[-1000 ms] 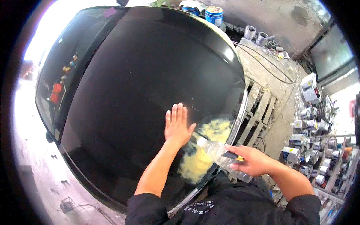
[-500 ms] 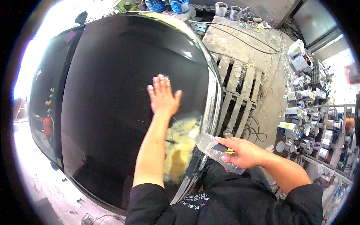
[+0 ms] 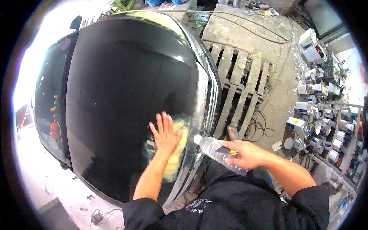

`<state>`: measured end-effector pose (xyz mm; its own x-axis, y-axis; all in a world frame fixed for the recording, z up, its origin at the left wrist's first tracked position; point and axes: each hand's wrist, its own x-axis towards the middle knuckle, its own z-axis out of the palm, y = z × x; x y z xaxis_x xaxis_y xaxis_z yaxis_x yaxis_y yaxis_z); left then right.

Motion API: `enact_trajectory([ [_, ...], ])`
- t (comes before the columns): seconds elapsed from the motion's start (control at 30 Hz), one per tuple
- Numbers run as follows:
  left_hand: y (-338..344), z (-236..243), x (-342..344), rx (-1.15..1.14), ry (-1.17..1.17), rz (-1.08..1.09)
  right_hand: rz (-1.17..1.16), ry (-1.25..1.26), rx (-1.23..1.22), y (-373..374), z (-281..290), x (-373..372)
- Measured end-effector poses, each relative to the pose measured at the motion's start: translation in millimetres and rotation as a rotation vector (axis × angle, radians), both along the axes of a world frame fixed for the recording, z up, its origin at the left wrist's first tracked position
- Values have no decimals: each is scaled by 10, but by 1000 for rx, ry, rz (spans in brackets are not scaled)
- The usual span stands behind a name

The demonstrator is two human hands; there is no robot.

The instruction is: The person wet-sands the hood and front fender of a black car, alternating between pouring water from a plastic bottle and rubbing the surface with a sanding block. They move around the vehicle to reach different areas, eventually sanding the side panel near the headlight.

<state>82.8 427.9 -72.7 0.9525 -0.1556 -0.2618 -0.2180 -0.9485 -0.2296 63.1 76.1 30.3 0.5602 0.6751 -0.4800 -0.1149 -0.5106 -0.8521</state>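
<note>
My left hand (image 3: 165,138) lies with fingers spread on the black car hood (image 3: 122,84), at the upper part of a pale yellow sanded-looking patch (image 3: 174,165) near the hood's edge. My right hand (image 3: 249,155) grips a clear plastic bottle (image 3: 205,143), its white cap pointing toward the patch, together with a thin black-and-yellow item (image 3: 224,150) under the thumb. The bottle is over the hood's edge, right of my left hand.
A windscreen (image 3: 50,107) bounds the hood on the left. Wooden pallets (image 3: 240,71), cables (image 3: 260,124) and my sandalled foot (image 3: 232,132) are beside the car. Several paint cans and boxes (image 3: 318,119) crowd the right side, with blue buckets (image 3: 155,2) at the back.
My left hand has moved down the hood onto the yellow patch. The view has shifted, showing more pallet and my foot. My right hand still grips the bottle.
</note>
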Motion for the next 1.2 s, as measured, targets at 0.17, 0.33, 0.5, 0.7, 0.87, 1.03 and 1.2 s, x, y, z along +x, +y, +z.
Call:
enact_trajectory([
  [0.17,-449,-49,1263,-21,-258,147,-70,-12,-20,-39,73,11],
  [0.33,-747,-353,1066,47,-259,116,4,-39,-40,-1,205,67],
  [0.5,-313,-487,-382,-4,-175,305,230,-3,-79,196,267,144],
  [0.7,785,-502,-2445,-31,-495,511,484,-15,-14,619,230,62],
  [0.87,782,-528,-2799,-78,-704,717,509,-37,-4,823,264,-127],
  [1.03,59,-245,-1360,-397,43,665,380,18,-222,838,440,-359],
  [1.2,-203,-516,-1083,-41,-371,317,329,-85,-237,1014,643,-803],
])
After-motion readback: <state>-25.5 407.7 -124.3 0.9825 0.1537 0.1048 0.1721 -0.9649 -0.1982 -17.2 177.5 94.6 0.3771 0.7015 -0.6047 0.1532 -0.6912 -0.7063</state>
